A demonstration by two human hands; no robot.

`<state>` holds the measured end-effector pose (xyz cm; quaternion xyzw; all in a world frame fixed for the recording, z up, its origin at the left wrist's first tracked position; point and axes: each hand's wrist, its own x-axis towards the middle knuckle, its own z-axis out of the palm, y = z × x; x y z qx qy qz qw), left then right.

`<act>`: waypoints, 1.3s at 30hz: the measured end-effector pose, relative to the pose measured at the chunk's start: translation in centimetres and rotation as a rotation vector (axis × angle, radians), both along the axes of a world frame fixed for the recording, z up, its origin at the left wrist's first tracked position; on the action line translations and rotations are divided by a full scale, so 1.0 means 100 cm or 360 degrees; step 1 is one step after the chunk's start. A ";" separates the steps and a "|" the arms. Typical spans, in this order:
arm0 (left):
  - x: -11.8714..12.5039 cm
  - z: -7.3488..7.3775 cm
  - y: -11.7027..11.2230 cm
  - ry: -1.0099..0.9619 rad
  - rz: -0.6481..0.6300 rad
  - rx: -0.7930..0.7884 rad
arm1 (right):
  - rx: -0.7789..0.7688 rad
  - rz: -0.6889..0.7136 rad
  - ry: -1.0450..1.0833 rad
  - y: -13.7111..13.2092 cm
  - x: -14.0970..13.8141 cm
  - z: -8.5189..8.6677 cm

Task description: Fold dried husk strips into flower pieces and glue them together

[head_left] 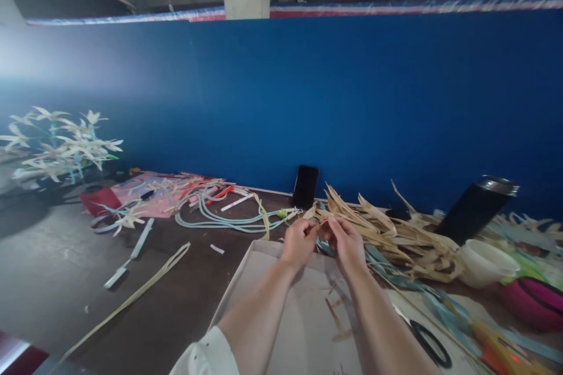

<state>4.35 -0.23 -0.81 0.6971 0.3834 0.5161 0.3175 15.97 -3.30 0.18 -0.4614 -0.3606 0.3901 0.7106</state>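
My left hand [300, 241] and my right hand [347, 240] meet over the far end of a shallow white box lid [303, 322]. The fingers of both are pinched together on a small brown strip [323, 224], which looks like dried husk and is mostly hidden by the fingertips. Several narrow tan scraps [338, 317] lie in the lid below my right forearm. Just beyond my right hand is a heap of dried husks [373, 225]. A black phone [305, 186] leans against the blue wall behind my left hand.
Pale blue cords [211, 222] and a long tan strip [145, 287] lie left. At right are a black bottle [472, 211], a white bowl [486, 263], black-handled scissors [431, 344] and an orange-yellow tool [499, 348]. Husk flowers [70, 143] stand far left.
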 end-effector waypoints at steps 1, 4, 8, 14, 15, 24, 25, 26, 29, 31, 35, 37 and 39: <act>0.000 0.000 0.000 0.0000 -0.0007 0.0003 | -0.0003 -0.0008 -0.0015 0.000 0.000 0.000; 0.000 0.001 -0.001 -0.0002 -0.0012 -0.0005 | -0.0006 -0.0046 0.0026 0.000 0.001 -0.001; 0.000 0.004 -0.002 0.0021 -0.0009 -0.0010 | -0.0022 -0.0052 0.0142 0.002 0.003 -0.001; -0.001 0.009 -0.004 0.0052 0.0001 0.0005 | 0.0037 -0.0092 0.0249 0.001 0.005 0.002; -0.001 0.008 -0.003 0.0055 0.0006 0.0004 | 0.0033 -0.0082 0.0253 0.001 0.005 0.002; -0.007 0.004 0.005 0.0128 0.0113 0.0137 | 0.0059 -0.0380 -0.0381 -0.001 0.003 0.000; -0.008 0.004 0.005 0.0141 0.0137 0.0169 | 0.0121 -0.0529 -0.0568 -0.003 0.003 0.003; -0.008 0.004 0.005 0.0152 0.0162 0.0201 | 0.0203 -0.0665 -0.0784 -0.006 0.002 0.005; -0.009 0.005 0.004 0.0189 0.0220 0.0303 | 0.0418 -0.0841 -0.1431 -0.013 -0.002 0.012; -0.010 0.006 0.004 0.0224 0.0241 0.0383 | 0.0379 -0.0814 -0.1742 -0.016 -0.005 0.013; -0.010 0.009 0.002 0.0275 0.0247 0.0492 | 0.0108 -0.0828 -0.2054 -0.017 -0.004 0.013; -0.010 0.010 0.001 0.0301 0.0225 0.0519 | 0.0073 -0.0853 -0.2110 -0.016 -0.002 0.013; -0.010 0.011 -0.001 0.0322 0.0210 0.0529 | 0.0069 -0.0857 -0.2137 -0.016 0.000 0.013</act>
